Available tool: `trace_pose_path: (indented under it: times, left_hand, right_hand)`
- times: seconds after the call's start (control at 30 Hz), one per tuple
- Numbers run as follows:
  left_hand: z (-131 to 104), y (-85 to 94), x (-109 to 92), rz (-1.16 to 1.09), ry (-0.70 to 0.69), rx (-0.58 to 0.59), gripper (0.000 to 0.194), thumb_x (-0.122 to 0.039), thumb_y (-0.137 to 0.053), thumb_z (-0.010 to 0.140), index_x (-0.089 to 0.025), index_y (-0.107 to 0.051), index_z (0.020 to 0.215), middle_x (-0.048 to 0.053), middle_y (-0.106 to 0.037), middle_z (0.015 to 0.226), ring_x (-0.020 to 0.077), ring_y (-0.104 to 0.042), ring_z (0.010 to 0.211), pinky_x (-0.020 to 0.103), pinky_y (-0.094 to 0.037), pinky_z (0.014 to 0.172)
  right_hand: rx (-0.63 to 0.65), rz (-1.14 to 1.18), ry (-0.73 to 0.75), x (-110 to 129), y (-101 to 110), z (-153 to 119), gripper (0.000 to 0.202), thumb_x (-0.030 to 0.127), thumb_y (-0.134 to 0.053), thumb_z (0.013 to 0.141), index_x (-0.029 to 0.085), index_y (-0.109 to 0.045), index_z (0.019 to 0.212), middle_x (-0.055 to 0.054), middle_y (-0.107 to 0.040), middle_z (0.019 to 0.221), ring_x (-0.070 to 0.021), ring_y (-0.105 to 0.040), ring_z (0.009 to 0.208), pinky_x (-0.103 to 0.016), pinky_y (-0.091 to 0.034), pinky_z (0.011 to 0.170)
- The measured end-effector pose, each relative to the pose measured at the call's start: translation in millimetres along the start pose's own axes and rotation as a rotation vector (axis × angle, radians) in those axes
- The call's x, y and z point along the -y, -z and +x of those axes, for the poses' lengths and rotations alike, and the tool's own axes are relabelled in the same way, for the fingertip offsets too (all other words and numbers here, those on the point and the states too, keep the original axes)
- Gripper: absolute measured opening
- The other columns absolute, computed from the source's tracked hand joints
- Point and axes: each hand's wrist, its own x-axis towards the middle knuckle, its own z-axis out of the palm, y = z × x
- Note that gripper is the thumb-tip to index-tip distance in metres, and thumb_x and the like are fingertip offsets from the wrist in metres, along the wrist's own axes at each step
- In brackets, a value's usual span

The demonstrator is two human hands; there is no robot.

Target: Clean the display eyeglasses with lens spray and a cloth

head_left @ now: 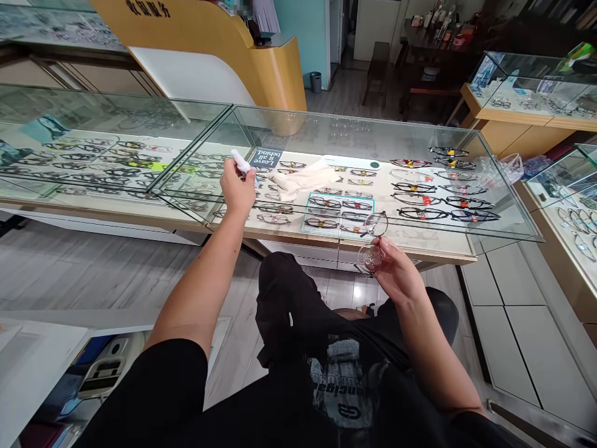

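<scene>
My left hand is closed around a small white-capped spray bottle, held tilted above the glass counter top. Pinched by the rim in my right hand is a pair of round thin-framed eyeglasses, held in front of the counter's near edge. Its lower lens carries what look like droplets. Between my hands, a crumpled cream cloth lies on the glass, to the right of the bottle. The bottle's lower part is partly hidden by my fingers.
The glass display counter runs across in front of my knees, with rows of eyeglasses inside. Behind it stands a yellow reception desk. More display cases are at the right. A white cabinet with an open compartment is at lower left.
</scene>
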Motion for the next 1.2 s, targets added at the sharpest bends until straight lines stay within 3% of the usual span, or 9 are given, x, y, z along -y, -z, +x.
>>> trace_pose_path:
  times: [0.13, 0.2, 0.27, 0.37, 0.5, 0.67, 0.83, 1.07, 1.2]
  left_hand:
    - [-9, 4.3, -14, 0.006, 0.023, -0.08, 0.05, -0.038, -0.068, 0.098, -0.019, -0.054, 0.143, 0.019, -0.07, 0.136, 0.0342, -0.068, 0.13, 0.052, -0.053, 0.116]
    - [-23, 8.8, -29, 0.015, -0.037, -0.155, 0.06, -0.035, -0.068, 0.098, -0.019, -0.047, 0.151, 0.023, -0.062, 0.147, 0.0364, -0.059, 0.144, 0.055, -0.046, 0.124]
    - [-39, 13.8, -47, 0.058, -0.127, -0.196, 0.056, -0.035, -0.064, 0.101, -0.019, -0.045, 0.152, 0.024, -0.057, 0.151, 0.0373, -0.052, 0.151, 0.056, -0.04, 0.128]
    - [-54, 18.1, -78, 0.123, -0.25, -0.048, 0.032, -0.031, -0.056, 0.104, -0.021, -0.059, 0.134, 0.018, -0.066, 0.133, 0.0332, -0.065, 0.13, 0.05, -0.048, 0.119]
    - [-42, 11.8, -104, 0.175, -0.3, 0.165, 0.023, -0.02, -0.048, 0.102, -0.024, -0.067, 0.115, 0.011, -0.071, 0.118, 0.0273, -0.069, 0.104, 0.044, -0.053, 0.105]
    - [-10, -7.8, -94, 0.303, -0.268, 0.322, 0.043, -0.011, -0.059, 0.087, -0.019, -0.068, 0.128, 0.018, -0.071, 0.129, 0.0392, -0.061, 0.129, 0.052, -0.045, 0.116]
    - [-4, -18.9, -80, 0.437, -0.145, 0.422, 0.051, -0.015, -0.07, 0.081, -0.01, -0.067, 0.133, 0.024, -0.073, 0.122, 0.0453, -0.064, 0.128, 0.058, -0.044, 0.118]
    - [-22, 2.9, -87, 0.238, -0.004, 0.38, 0.035, -0.027, -0.079, 0.082, -0.02, -0.077, 0.116, 0.012, -0.079, 0.106, 0.0338, -0.073, 0.1, 0.046, -0.056, 0.096]
    - [-40, 13.6, -83, 0.152, -0.032, 0.347, 0.018, -0.035, -0.075, 0.087, -0.021, -0.075, 0.098, 0.012, -0.079, 0.112, 0.0316, -0.072, 0.105, 0.045, -0.056, 0.1]
  right_hand:
    - [0.013, -0.008, 0.01, 0, 1, 1, 0.032, 0.037, -0.105, 0.065, 0.023, -0.082, 0.083, 0.001, -0.075, 0.085, -0.0109, -0.058, 0.068, -0.025, -0.055, 0.062]
    - [0.021, -0.013, 0.021, 0, 2, 2, 0.029, 0.038, -0.103, 0.068, 0.024, -0.081, 0.082, 0.001, -0.074, 0.083, -0.0107, -0.056, 0.065, -0.025, -0.052, 0.06]
    - [0.022, -0.016, 0.024, 1, 3, 3, 0.028, 0.038, -0.102, 0.07, 0.024, -0.08, 0.081, 0.001, -0.073, 0.083, -0.011, -0.056, 0.066, -0.025, -0.051, 0.06]
    - [0.016, -0.016, 0.026, 2, 5, 3, 0.029, 0.037, -0.103, 0.07, 0.024, -0.082, 0.084, 0.001, -0.072, 0.08, -0.0112, -0.053, 0.064, -0.026, -0.051, 0.061]
    - [0.013, -0.023, 0.036, 0, 3, 4, 0.029, 0.038, -0.102, 0.07, 0.023, -0.082, 0.085, 0.002, -0.07, 0.077, -0.0105, -0.05, 0.062, -0.026, -0.048, 0.06]
    - [0.019, -0.045, 0.039, -4, 0, 5, 0.028, 0.037, -0.101, 0.071, 0.023, -0.081, 0.085, 0.002, -0.074, 0.086, -0.0103, -0.05, 0.064, -0.027, -0.045, 0.06]
    - [0.055, -0.059, 0.044, -7, 2, 7, 0.028, 0.039, -0.1, 0.074, 0.024, -0.077, 0.08, 0.002, -0.074, 0.083, -0.0112, -0.048, 0.062, -0.029, -0.043, 0.059]
    - [0.053, -0.039, 0.022, -6, 2, 7, 0.031, 0.035, -0.1, 0.072, 0.024, -0.071, 0.073, 0.002, -0.075, 0.087, -0.0117, -0.05, 0.064, -0.031, -0.049, 0.066]
    - [0.047, -0.016, 0.001, -6, 0, 7, 0.035, 0.035, -0.102, 0.069, 0.023, -0.07, 0.07, 0.002, -0.076, 0.089, -0.0109, -0.049, 0.064, -0.03, -0.05, 0.066]
